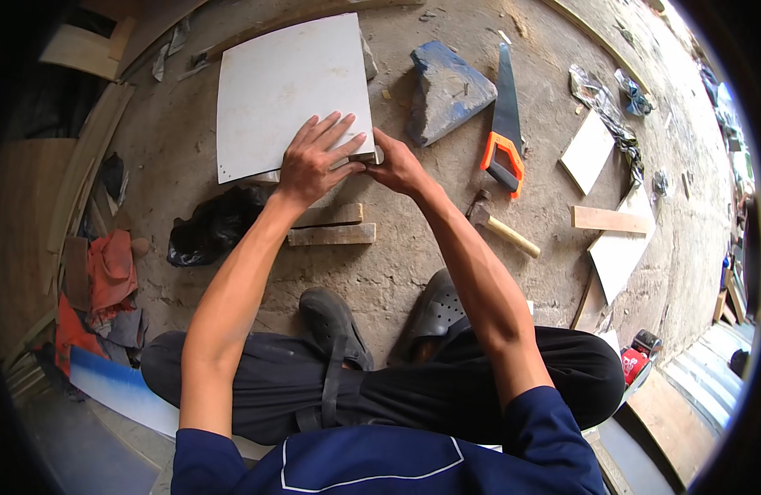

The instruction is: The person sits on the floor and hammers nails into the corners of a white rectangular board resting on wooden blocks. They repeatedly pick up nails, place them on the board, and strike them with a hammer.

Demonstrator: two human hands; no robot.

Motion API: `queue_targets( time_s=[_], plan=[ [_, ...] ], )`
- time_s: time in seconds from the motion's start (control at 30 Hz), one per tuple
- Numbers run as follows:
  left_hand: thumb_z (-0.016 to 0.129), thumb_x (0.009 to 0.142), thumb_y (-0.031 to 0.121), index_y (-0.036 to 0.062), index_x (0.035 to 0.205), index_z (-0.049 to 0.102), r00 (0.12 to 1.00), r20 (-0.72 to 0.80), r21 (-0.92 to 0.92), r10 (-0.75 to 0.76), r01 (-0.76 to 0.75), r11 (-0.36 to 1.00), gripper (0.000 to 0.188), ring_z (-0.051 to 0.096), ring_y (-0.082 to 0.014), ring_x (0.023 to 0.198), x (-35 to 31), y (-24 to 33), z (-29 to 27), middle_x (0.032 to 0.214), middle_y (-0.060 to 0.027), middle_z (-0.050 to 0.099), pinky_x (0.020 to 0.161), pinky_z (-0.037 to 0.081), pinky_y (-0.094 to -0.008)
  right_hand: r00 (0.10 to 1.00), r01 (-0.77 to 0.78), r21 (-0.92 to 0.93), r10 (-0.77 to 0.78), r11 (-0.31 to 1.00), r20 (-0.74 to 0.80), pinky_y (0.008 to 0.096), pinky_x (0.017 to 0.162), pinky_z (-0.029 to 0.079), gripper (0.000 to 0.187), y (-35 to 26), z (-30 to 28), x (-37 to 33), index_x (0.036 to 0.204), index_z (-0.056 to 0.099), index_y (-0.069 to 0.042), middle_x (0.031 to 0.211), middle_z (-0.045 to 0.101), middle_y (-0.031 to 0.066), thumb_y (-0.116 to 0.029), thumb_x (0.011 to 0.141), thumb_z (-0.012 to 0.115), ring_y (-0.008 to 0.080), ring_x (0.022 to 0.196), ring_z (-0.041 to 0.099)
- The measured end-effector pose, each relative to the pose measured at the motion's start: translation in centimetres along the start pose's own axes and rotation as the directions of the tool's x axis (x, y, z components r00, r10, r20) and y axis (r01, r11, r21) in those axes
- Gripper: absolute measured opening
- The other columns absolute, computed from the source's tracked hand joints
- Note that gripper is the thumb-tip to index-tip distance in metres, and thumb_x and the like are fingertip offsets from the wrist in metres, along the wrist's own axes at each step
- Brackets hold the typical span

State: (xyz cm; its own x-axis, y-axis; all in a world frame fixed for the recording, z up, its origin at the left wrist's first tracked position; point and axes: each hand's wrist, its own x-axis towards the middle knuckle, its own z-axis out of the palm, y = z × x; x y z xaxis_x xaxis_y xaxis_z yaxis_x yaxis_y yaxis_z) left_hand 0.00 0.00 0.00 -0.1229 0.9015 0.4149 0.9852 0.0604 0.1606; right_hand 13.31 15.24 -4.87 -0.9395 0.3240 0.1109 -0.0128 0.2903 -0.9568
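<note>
Concrete floor under me, I press my left hand [314,161] flat on the white board [289,91] while my right hand [397,167] pinches the small wood block [365,157] at its near right corner, best kept flush.

The board [285,91] under the left hand [314,161] is plain white, unpatterned, and the floor [446,239] around it is mottled grey-brown concrete. The handsaw [504,124] has a dark blade and an orange-and-black handle, the stone slab [446,91] beside it is grey with blue smears, and the hammer [500,227] has a pale wooden handle. The plastic bag [211,227] is black, the cloth [108,272] at the left is red-orange, the two sandals [434,309] are black, and the person's trousers [397,396] are dark and the shirt [380,462] navy blue with a thin white line.
</note>
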Motion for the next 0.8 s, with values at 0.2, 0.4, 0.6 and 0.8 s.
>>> queue_targets(
  time_s=[0.2, 0.4, 0.6, 0.8],
  plan=[
    [0.081, 0.074, 0.033, 0.0272, 0.127, 0.068, 1.0, 0.0, 0.0, -0.005, 0.005, 1.0, 0.055, 0.052, -0.0256, 0.133, -0.2, 0.0, -0.2, 0.143, -0.0009, 0.056, 0.111, 0.041, -0.0479, 0.998, 0.037, 0.035, -0.036, 0.999, -0.044, 0.0413, 0.092, 0.05, 0.066, -0.3, 0.6, -0.1, 0.134, 0.05, -0.004, 0.121, 0.065, 0.0199, -0.017, 0.079, 0.083, 0.0352, 0.114, 0.062],
    [0.08, 0.076, 0.032, 0.0265, 0.126, 0.069, 1.0, 0.004, -0.016, -0.005, 0.005, 1.0, 0.052, 0.053, -0.0255, 0.132, -0.1, 0.1, -0.3, 0.142, -0.001, 0.058, 0.111, 0.041, -0.0475, 1.0, -0.01, 0.053, 0.009, 0.999, 0.028, 0.0392, 0.101, 0.046, 0.07, 1.4, 0.0, -0.1, 0.14, 0.047, -0.004, 0.13, 0.062, 0.0171, -0.019, 0.08, 0.081, 0.0283, 0.122, 0.058],
    [0.079, 0.076, 0.033, 0.0258, 0.124, 0.07, 0.999, -0.043, -0.027, -0.022, 0.02, 0.999, 0.049, 0.057, -0.0261, 0.128, -0.2, -0.1, 0.0, 0.137, -0.0013, 0.061, 0.11, 0.043, -0.0473, 0.997, -0.026, 0.058, 0.022, 0.998, 0.076, 0.0384, 0.107, 0.042, 0.071, 2.1, -1.2, -0.5, 0.139, 0.048, -0.002, 0.134, 0.06, 0.0171, -0.026, 0.081, 0.081, 0.0278, 0.129, 0.053],
    [0.077, 0.077, 0.034, 0.0274, 0.124, 0.069, 0.998, -0.052, -0.018, -0.037, 0.036, 0.999, 0.048, 0.056, -0.0232, 0.129, -0.2, 0.1, 0.3, 0.14, 0.0013, 0.059, 0.112, 0.042, -0.0449, 0.989, -0.08, 0.041, 0.074, 0.996, 0.129, 0.0401, 0.108, 0.042, 0.07, 0.3, -2.3, -0.4, 0.138, 0.05, -0.002, 0.136, 0.059, 0.0173, -0.032, 0.083, 0.081, 0.0275, 0.131, 0.052]
  ],
)
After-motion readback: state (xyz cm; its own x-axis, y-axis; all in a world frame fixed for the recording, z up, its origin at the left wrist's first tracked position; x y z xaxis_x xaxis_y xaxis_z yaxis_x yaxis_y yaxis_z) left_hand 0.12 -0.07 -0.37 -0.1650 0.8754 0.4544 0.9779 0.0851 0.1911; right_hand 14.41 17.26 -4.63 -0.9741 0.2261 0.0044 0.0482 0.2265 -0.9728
